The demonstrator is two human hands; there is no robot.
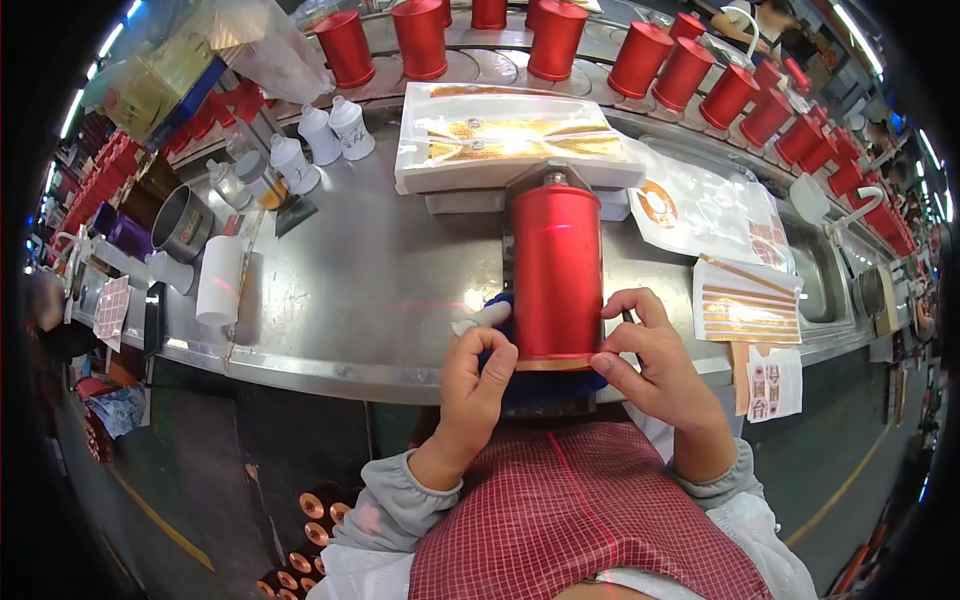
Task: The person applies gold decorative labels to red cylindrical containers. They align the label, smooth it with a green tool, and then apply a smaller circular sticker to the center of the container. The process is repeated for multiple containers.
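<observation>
I see bright tube lights [858, 39] far left and right of the red cylinder [556, 270], glare whitening the gold-printed sheet [520, 148] just behind it, edges bending into black farthest from it.

smooth, satiny metallic canister [557, 270], shiny steel bench [360, 265], glossy gold-patterned sheets [525, 140]

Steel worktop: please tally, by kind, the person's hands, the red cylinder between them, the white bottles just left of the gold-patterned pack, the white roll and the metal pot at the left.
Left hand and right hand: 2
Red cylinder between them: 1
White bottles: 3
White roll: 1
Metal pot: 1
Total: 8
</observation>
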